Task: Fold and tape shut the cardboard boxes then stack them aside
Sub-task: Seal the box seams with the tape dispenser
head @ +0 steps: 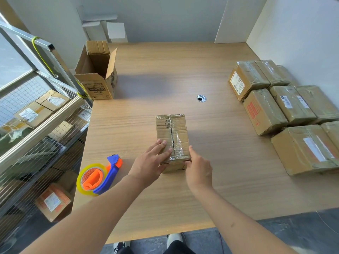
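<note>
Left hand (pixel 149 161) flat on taped box (pixel 172 138); right hand (pixel 197 166) grips near corner, fingertips hidden.

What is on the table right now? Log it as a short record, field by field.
active box: small taped box, table centre, clear tape along its top seam
left hand: left hand flat on the box's near top
right hand: right hand holds the box's near right corner
tape tool: tape dispenser lying left of the box, untouched
unsealed: open box, far left corner, flaps up
finished: sealed boxes grouped along the right edge
surface: wooden table
</note>
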Demonstrator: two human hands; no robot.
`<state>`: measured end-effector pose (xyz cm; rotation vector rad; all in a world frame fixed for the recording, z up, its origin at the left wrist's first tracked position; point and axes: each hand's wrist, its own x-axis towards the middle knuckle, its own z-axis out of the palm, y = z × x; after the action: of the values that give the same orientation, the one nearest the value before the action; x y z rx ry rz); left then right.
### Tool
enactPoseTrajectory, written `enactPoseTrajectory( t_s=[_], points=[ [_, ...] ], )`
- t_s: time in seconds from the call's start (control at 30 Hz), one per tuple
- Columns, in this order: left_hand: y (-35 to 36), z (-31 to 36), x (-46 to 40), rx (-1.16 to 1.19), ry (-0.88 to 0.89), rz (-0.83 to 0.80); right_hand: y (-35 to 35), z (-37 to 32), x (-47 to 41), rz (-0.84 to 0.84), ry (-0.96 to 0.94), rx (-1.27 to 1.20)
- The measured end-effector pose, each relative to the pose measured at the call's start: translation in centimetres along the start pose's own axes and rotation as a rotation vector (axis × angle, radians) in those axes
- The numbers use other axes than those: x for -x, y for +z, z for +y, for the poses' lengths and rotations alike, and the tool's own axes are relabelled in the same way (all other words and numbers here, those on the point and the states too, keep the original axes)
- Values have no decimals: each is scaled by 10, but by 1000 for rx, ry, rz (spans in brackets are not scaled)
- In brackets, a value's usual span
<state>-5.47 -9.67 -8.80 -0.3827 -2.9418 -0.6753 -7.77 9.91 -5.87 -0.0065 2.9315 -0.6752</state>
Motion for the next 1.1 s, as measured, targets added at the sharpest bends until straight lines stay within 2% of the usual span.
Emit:
enactPoseTrajectory(
  t_s=[0.17, 0.43, 0.7, 0.87, 0.97, 1.1],
  points=[
    [-12, -22, 0, -19, 78, -145, -9, 3, -5, -72, -94, 112],
    [-10, -15, 1, 20, 67, -84, -5, 13, -7, -104, -251, 139],
    [-17, -6, -4, 18, 31, -173, 6, 3, -16, -53, -438, 286],
    [-24, -25, -11, 56, 86, -257, 10, 8, -20, -65, -458, 312],
    [-21, -26, -12, 69, 103, -195, 5, 7, -20, -120, -467, 305],
    [-18, -20, -10, 71, 88, -140, -8, -11, -13, -259, -345, 290]
  ],
)
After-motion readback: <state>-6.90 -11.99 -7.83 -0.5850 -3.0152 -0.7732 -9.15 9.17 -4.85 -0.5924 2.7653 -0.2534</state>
